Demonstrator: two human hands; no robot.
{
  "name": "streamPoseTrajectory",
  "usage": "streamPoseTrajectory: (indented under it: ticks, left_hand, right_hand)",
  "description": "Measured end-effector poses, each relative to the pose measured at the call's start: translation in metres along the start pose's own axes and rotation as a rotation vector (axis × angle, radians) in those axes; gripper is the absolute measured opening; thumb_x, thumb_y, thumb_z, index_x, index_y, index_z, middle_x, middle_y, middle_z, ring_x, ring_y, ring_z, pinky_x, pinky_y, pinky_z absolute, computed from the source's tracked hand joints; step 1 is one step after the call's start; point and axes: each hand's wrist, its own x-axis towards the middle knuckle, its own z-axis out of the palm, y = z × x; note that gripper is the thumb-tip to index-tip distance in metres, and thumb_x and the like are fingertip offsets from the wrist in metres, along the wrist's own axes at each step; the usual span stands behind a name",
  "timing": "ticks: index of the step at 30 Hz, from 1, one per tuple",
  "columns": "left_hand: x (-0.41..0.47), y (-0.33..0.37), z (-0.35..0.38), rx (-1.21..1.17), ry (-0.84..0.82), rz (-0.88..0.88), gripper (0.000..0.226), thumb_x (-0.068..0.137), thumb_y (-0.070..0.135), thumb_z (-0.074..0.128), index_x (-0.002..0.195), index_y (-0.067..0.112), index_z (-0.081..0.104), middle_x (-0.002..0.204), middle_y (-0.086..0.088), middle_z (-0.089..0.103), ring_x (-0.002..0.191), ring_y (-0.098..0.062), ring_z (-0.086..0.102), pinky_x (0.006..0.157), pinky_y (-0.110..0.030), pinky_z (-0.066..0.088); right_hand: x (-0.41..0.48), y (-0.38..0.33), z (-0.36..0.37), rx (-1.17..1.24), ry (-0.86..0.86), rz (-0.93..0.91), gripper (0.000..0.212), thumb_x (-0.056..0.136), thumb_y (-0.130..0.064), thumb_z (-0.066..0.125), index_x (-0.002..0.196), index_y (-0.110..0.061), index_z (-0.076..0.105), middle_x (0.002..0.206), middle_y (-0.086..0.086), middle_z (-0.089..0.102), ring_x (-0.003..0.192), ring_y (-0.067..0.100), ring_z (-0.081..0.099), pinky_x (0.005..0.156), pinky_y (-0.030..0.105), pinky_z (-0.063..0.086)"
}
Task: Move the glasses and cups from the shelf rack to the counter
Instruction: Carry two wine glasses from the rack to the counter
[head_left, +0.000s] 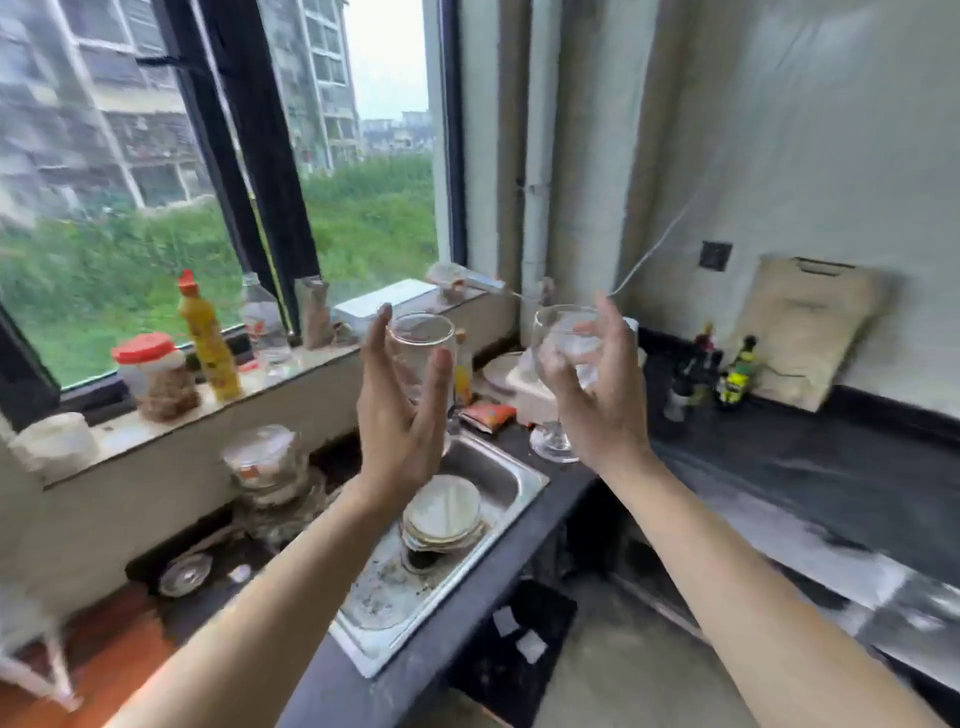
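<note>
clear glass (422, 358) in left hand (400, 415) (above sink (498, 480))

A home kitchen: steel sink (498, 483) in a dark counter (810, 467), sauce bottles (735, 376) and a jar-lined windowsill (218, 405).

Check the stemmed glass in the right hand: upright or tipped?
Upright. The stemmed glass has its rim on top and foot below, gripped around the bowl by the right hand.
</note>
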Motion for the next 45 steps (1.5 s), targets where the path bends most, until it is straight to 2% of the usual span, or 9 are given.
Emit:
streamPoseTrajectory:
  ticks: [3,6,11,17,23,28,32,36,45]
  left_hand:
    - [-0.022,0.031,0.092,-0.057,-0.116,-0.022,0.071,0.096,0.060,0.047,0.152,0.022,0.025,0.130,-0.008,0.061,0.115,-0.025,0.061,0.100,-0.048,0.046]
    - [-0.034,0.057,0.171,-0.103,-0.241,0.001,0.071,0.096,0.053,0.052,0.152,0.019,0.025,0.122,0.003,0.061,0.094,-0.009,0.065,0.088,-0.028,0.050]
    - [-0.041,0.086,0.287,-0.190,-0.461,0.035,0.072,0.093,0.051,0.054,0.152,0.016,0.030,0.126,0.000,0.060,0.110,-0.024,0.063,0.098,-0.048,0.048]
    - [-0.047,0.099,0.442,-0.281,-0.636,0.061,0.072,0.088,0.062,0.056,0.146,0.023,0.039,0.128,0.007,0.061,0.117,-0.008,0.059,0.099,-0.041,0.049]
    - [-0.053,0.136,0.600,-0.389,-0.843,0.069,0.072,0.087,0.065,0.056,0.146,0.028,0.037,0.127,0.017,0.055,0.109,0.002,0.057,0.097,-0.040,0.052]
    - [-0.085,0.187,0.709,-0.537,-1.056,0.044,0.073,0.086,0.060,0.062,0.146,0.027,0.039,0.135,0.008,0.058,0.118,-0.015,0.061,0.098,-0.046,0.051]
    - [-0.128,0.225,0.778,-0.633,-1.214,-0.034,0.064,0.084,0.056,0.066,0.139,0.031,0.045,0.133,0.010,0.060,0.118,-0.013,0.062,0.100,-0.046,0.051]
    - [-0.171,0.252,0.846,-0.639,-1.309,-0.070,0.054,0.083,0.052,0.069,0.132,0.037,0.050,0.126,0.015,0.063,0.110,-0.010,0.065,0.095,-0.044,0.054]
    - [-0.224,0.314,1.005,-0.461,-1.285,-0.159,0.057,0.077,0.047,0.078,0.128,0.038,0.054,0.128,0.004,0.060,0.103,-0.015,0.069,0.095,-0.045,0.055]
  right_hand:
    - [0.005,0.052,-0.089,-0.086,0.072,0.076,0.086,0.082,-0.060,0.052,0.153,-0.016,0.032,0.126,-0.005,0.055,0.097,0.000,0.060,0.082,0.022,0.046]
    - [0.007,0.092,-0.162,-0.163,0.154,0.119,0.084,0.082,-0.057,0.053,0.153,-0.017,0.034,0.125,-0.007,0.054,0.091,-0.003,0.062,0.079,0.024,0.047]
    - [0.012,0.154,-0.257,-0.277,0.303,0.189,0.073,0.080,-0.051,0.056,0.146,-0.022,0.043,0.119,-0.019,0.051,0.090,-0.001,0.063,0.082,0.027,0.049]
    - [0.027,0.234,-0.356,-0.431,0.395,0.277,0.073,0.077,-0.053,0.061,0.142,-0.023,0.045,0.130,-0.008,0.055,0.095,0.004,0.066,0.083,0.014,0.043]
    - [0.051,0.291,-0.463,-0.584,0.510,0.412,0.071,0.076,-0.052,0.068,0.139,-0.031,0.043,0.128,-0.013,0.058,0.098,0.005,0.068,0.088,0.031,0.052]
    - [0.037,0.313,-0.559,-0.658,0.688,0.535,0.074,0.073,-0.053,0.073,0.138,-0.033,0.043,0.126,-0.018,0.058,0.109,0.012,0.066,0.097,0.044,0.051]
    - [0.014,0.333,-0.634,-0.694,0.775,0.656,0.083,0.070,-0.059,0.071,0.143,-0.032,0.043,0.122,-0.026,0.055,0.117,0.007,0.058,0.100,0.036,0.046]
    - [-0.005,0.374,-0.708,-0.713,0.821,0.720,0.078,0.077,-0.048,0.076,0.145,-0.026,0.045,0.127,-0.018,0.054,0.112,-0.001,0.048,0.089,0.017,0.035]
    - [0.019,0.486,-0.877,-0.610,0.701,0.767,0.064,0.068,-0.049,0.080,0.126,-0.040,0.054,0.123,-0.012,0.055,0.108,0.002,0.053,0.080,0.005,0.032]
